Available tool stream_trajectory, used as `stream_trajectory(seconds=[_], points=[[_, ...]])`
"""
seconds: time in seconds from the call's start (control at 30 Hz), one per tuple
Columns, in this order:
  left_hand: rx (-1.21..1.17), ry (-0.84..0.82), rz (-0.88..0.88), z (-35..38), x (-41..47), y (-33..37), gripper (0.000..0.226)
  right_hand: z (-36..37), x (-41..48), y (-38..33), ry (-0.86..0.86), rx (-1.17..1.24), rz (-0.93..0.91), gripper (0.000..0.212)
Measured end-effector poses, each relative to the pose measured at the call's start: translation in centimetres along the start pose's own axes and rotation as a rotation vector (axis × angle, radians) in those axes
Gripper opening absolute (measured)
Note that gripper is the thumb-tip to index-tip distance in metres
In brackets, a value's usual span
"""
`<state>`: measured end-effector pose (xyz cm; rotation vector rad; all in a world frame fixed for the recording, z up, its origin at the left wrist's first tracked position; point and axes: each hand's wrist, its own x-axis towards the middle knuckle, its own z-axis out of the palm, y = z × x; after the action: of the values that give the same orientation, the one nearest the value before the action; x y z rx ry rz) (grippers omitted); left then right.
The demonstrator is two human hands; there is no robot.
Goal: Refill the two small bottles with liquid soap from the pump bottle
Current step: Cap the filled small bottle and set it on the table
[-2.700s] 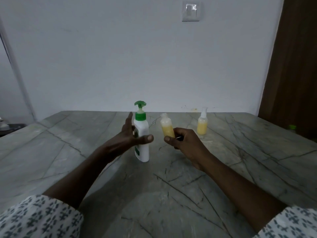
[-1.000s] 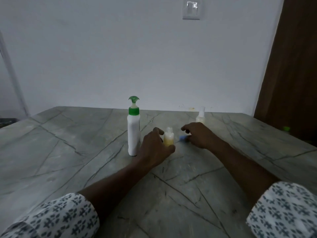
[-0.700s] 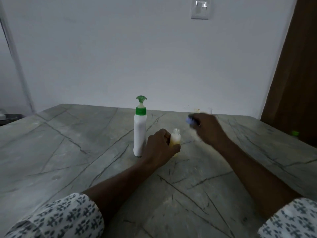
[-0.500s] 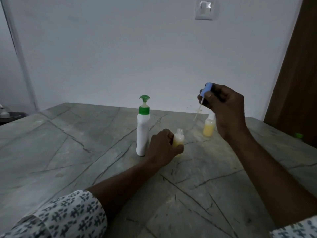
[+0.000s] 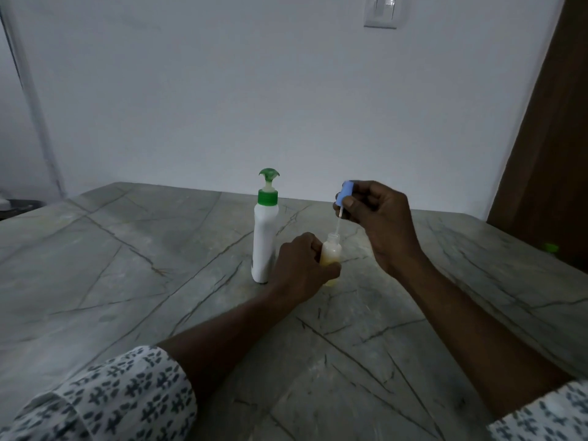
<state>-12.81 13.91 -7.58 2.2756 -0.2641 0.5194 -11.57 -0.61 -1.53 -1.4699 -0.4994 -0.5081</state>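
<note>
no text, brand, number or sign can be read anywhere: the white pump bottle point(image 5: 265, 240) shows only a dark, blurred mark low on its side, and the small bottle point(image 5: 331, 254) bears no legible label.

A grey-green stone table point(image 5: 133, 281) with dark veins fills the lower view in dim light. Behind the table rises a plain white wall point(image 5: 206, 90), with a light switch point(image 5: 381, 11) high on it. Right of the table stands a brown wooden door point(image 5: 550, 138).
</note>
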Motion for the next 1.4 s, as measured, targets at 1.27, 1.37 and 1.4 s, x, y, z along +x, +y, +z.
stream_trajectory(seconds=[1.27,1.37,1.4], points=[[-0.008,0.000,-0.006,-0.3,-0.1,0.7,0.040,-1.1,-1.5,1.7,-0.189,-0.387,0.172,0.035],[-0.022,0.001,-0.015,-0.3,-0.1,0.7,0.041,-2.0,-1.2,1.4,-0.304,-0.317,0.216,0.037],[-0.026,0.004,-0.015,-0.3,-0.1,0.7,0.042,-2.3,-1.1,1.4,-0.333,-0.329,0.216,0.034]])
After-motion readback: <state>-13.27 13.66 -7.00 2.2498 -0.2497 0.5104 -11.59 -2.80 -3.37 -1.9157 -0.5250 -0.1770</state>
